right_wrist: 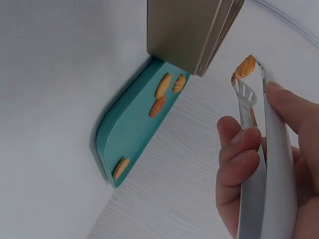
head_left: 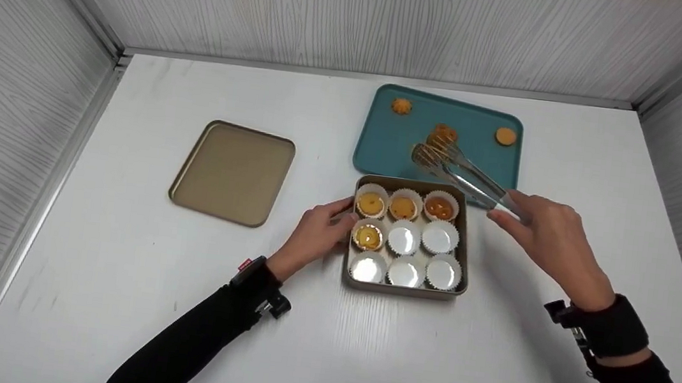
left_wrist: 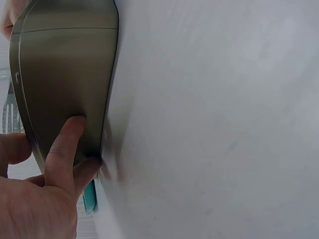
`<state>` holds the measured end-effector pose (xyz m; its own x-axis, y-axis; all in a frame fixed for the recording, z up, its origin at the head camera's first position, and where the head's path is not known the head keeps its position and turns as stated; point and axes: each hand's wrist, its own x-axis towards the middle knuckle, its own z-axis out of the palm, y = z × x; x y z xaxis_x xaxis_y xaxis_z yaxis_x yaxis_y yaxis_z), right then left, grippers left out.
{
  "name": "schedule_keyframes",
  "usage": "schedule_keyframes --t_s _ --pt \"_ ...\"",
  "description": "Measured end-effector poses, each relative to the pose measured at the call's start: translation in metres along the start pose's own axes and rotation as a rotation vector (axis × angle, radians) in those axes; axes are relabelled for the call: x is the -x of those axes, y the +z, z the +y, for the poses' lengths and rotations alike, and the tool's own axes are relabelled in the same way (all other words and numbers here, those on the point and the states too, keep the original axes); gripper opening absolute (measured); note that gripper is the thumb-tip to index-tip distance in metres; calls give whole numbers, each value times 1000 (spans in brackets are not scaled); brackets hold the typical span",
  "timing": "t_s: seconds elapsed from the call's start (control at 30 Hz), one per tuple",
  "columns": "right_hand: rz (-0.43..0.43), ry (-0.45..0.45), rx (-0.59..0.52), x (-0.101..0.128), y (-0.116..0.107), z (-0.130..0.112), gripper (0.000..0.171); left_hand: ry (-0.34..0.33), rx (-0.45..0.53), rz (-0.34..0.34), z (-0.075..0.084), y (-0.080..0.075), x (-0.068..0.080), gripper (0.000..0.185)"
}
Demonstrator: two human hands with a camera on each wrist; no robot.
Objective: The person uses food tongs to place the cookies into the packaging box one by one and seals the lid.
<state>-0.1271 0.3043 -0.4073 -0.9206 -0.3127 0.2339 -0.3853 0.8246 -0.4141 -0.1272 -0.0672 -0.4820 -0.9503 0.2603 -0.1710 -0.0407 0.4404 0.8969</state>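
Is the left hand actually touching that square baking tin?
Touching. The left wrist view shows the left hand's fingers pressed flat against the tin's side wall, with no gap.

The square gold metal baking tin (head_left: 404,288) sits near the middle of the white desk (head_left: 111,294), toward its front edge. The tin holds nine white paper cups (head_left: 440,236) in three rows; small orange tarts (head_left: 371,204) fill the three rear cups and the left cup of the middle row. The rectangular teal plastic tray (head_left: 385,145) lies directly behind the tin, touching it or nearly so, near the desk's rear edge. Three more tarts rest on the tray: one at its rear left, one at its rear right, one near its centre. The flat gold metal lid (head_left: 233,171) lies well apart, left of the tin.
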Motion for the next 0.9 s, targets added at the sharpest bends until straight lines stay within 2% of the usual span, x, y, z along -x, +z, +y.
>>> schedule_keyframes --t_s 0.23,0.47,0.7,0.9 --pt "-6 -44 -3 17 -4 -3 43 -8 -2 8 0 0 0 53" --pt "-47 -42 -11 31 -7 -6 45 -11 -4 5 1 0 0 53" --pt "-79 -67 -6 41 -11 -6 38 -14 -11 9 2 0 0 52" --pt "-100 -84 -1 47 -14 -5 39 -10 -13 9 1 0 -1 52"
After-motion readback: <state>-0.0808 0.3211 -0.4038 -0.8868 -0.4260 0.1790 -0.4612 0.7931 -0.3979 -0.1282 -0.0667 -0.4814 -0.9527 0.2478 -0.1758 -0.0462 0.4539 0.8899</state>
